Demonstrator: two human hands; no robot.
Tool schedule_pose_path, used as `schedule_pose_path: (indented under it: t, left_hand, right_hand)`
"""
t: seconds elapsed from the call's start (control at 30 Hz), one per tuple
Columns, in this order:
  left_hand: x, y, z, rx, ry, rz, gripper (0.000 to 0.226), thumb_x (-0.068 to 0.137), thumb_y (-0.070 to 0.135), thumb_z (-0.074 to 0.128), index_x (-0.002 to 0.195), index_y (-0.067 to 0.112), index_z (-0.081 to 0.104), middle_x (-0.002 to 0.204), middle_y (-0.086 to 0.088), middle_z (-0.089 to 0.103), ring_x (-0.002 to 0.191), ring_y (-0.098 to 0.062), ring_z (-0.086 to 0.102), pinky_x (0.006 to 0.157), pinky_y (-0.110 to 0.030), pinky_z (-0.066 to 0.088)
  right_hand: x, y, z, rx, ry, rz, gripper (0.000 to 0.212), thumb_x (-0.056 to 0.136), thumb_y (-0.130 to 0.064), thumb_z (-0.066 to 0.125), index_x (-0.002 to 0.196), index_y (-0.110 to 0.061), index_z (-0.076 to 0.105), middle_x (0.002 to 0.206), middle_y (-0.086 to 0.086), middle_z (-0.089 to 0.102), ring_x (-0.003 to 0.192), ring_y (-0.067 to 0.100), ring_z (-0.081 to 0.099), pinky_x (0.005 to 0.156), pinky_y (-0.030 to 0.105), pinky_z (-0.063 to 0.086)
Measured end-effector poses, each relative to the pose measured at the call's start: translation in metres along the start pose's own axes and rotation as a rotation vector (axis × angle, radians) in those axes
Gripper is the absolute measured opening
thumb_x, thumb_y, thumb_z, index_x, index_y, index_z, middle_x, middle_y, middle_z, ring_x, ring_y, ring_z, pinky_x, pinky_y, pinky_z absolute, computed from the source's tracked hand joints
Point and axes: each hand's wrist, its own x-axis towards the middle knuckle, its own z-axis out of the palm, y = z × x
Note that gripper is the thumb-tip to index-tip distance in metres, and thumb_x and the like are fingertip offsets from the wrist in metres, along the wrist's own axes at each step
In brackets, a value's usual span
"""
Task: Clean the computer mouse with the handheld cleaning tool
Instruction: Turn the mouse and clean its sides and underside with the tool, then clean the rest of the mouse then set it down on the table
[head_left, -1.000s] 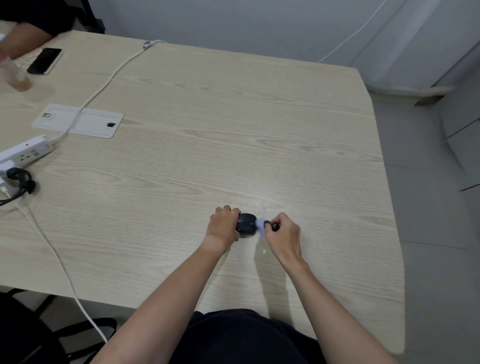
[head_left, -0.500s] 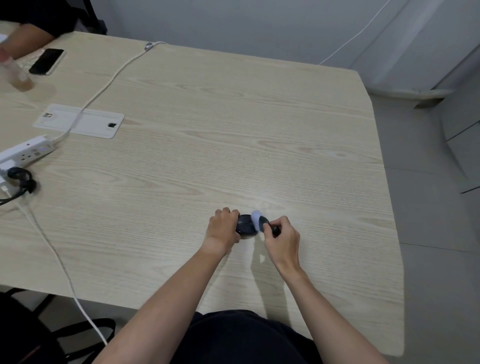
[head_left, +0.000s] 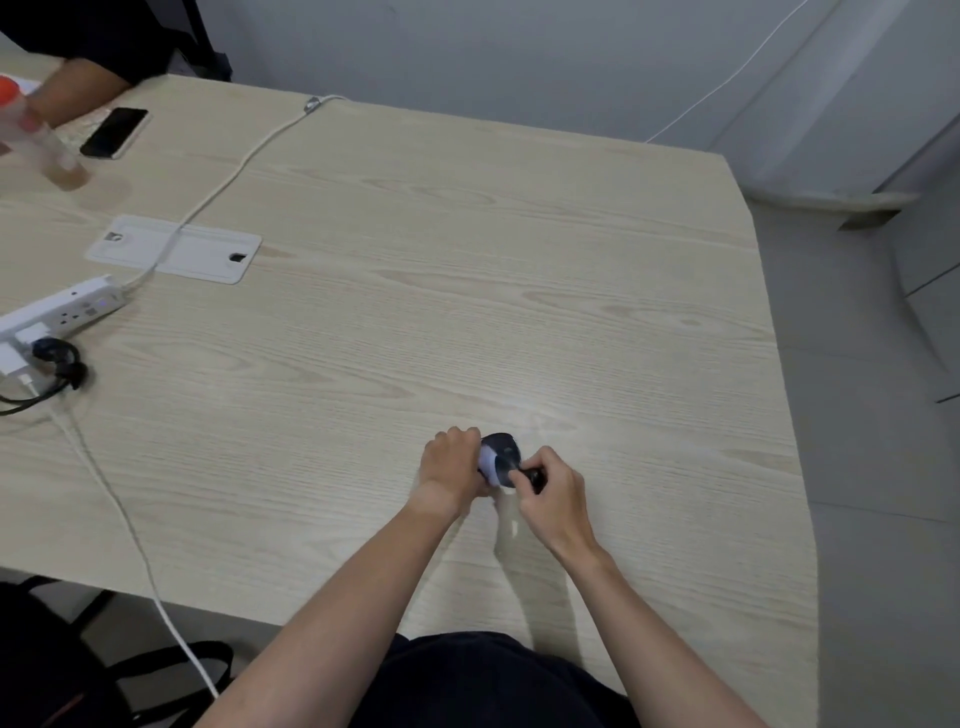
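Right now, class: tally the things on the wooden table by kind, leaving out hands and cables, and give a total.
Computer mouse: 1
Handheld cleaning tool: 1
Phone: 1
Power strip: 1
Clear bottle with orange cap: 1
White table hatch plate: 1
Total: 6

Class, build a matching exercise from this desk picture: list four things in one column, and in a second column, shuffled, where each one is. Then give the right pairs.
Things:
1. computer mouse
2. cleaning tool
3. phone
4. power strip

Places:
A. table's left edge, plugs in it
B. gripped in the right hand
C. far left corner, lying flat
D. steadied by the left hand

Pairs: 1-D, 2-B, 3-C, 4-A
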Motion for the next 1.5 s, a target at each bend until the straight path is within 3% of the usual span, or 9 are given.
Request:
schedule_pose_path:
  t: [0.2,0.4,0.63,0.73,0.83,1.0,1.17,1.37,1.5]
  left_hand:
    - [-0.003,0.000,0.000,-0.022,-0.007,-0.050,0.050,0.067,0.029,0.081,0.107,0.009,0.059,0.103,-0.009,0.063,0.092,-0.028,0.063,0.068,-0.030,0.042]
    - [-0.004,0.000,-0.001,-0.029,0.000,-0.034,0.054,0.065,0.038,0.086,0.102,0.008,0.059,0.099,-0.008,0.064,0.090,-0.026,0.064,0.068,-0.031,0.044]
    - [-0.003,0.001,-0.002,0.031,-0.038,-0.026,0.044,0.069,0.021,0.080,0.104,0.007,0.059,0.103,-0.010,0.063,0.092,-0.028,0.063,0.067,-0.030,0.041]
    - [-0.002,0.000,0.001,0.040,-0.025,-0.018,0.043,0.071,0.024,0.081,0.103,0.007,0.059,0.104,-0.010,0.063,0.093,-0.027,0.063,0.069,-0.030,0.042]
    - [-0.003,-0.002,0.004,0.056,-0.007,-0.006,0.044,0.072,0.028,0.082,0.103,0.007,0.060,0.104,-0.009,0.063,0.094,-0.027,0.063,0.072,-0.030,0.042]
    - [-0.007,-0.006,0.013,0.117,0.040,0.039,0.034,0.080,0.022,0.072,0.107,0.009,0.057,0.109,-0.009,0.061,0.097,-0.026,0.060,0.076,-0.030,0.040]
    - [-0.008,-0.014,0.022,0.043,0.071,0.053,0.034,0.080,0.026,0.071,0.106,0.011,0.058,0.107,-0.007,0.060,0.097,-0.025,0.057,0.078,-0.030,0.040]
    - [-0.008,-0.014,0.020,0.007,0.075,0.057,0.034,0.076,0.025,0.073,0.104,0.011,0.059,0.104,-0.007,0.061,0.094,-0.026,0.057,0.076,-0.030,0.039]
    - [-0.012,-0.020,0.025,-0.190,0.139,0.041,0.038,0.069,0.021,0.076,0.100,0.012,0.056,0.095,-0.004,0.062,0.086,-0.025,0.058,0.070,-0.029,0.041]
  right_hand:
    - [0.004,0.005,-0.006,-0.123,0.183,0.108,0.013,0.094,-0.015,0.060,0.084,-0.013,0.052,0.077,-0.002,0.059,0.070,0.015,0.055,0.054,0.022,0.036]
    - [0.005,-0.001,-0.002,0.047,-0.020,0.041,0.014,0.082,-0.005,0.068,0.075,-0.008,0.057,0.067,0.003,0.061,0.059,0.008,0.051,0.057,0.017,0.040]
    - [0.010,0.003,-0.007,-0.032,0.258,0.175,0.017,0.093,-0.013,0.061,0.079,-0.013,0.051,0.073,-0.001,0.058,0.067,0.016,0.055,0.054,0.025,0.037]
    - [0.006,-0.001,-0.007,0.050,0.128,0.032,0.017,0.086,-0.007,0.067,0.076,-0.011,0.055,0.067,-0.003,0.059,0.060,0.008,0.053,0.055,0.014,0.039]
    - [0.004,0.001,-0.001,-0.011,0.000,0.038,0.014,0.085,-0.008,0.067,0.077,-0.013,0.056,0.068,-0.004,0.060,0.061,0.008,0.054,0.056,0.018,0.040]
    - [0.006,0.004,-0.006,-0.075,0.206,0.147,0.017,0.092,-0.018,0.063,0.080,-0.013,0.052,0.073,-0.002,0.059,0.069,0.017,0.056,0.053,0.024,0.038]
    - [0.003,0.000,-0.009,-0.046,0.073,0.050,0.019,0.089,-0.015,0.066,0.076,-0.013,0.053,0.067,-0.002,0.059,0.062,0.014,0.056,0.053,0.023,0.043]
    - [0.011,-0.003,-0.017,-0.022,0.205,0.142,0.021,0.091,-0.014,0.063,0.074,-0.012,0.052,0.066,-0.004,0.055,0.059,0.009,0.051,0.052,0.014,0.038]
    - [0.006,-0.009,-0.012,0.019,0.070,0.089,0.015,0.087,-0.013,0.067,0.075,-0.010,0.058,0.068,0.000,0.061,0.058,0.006,0.052,0.054,0.013,0.041]
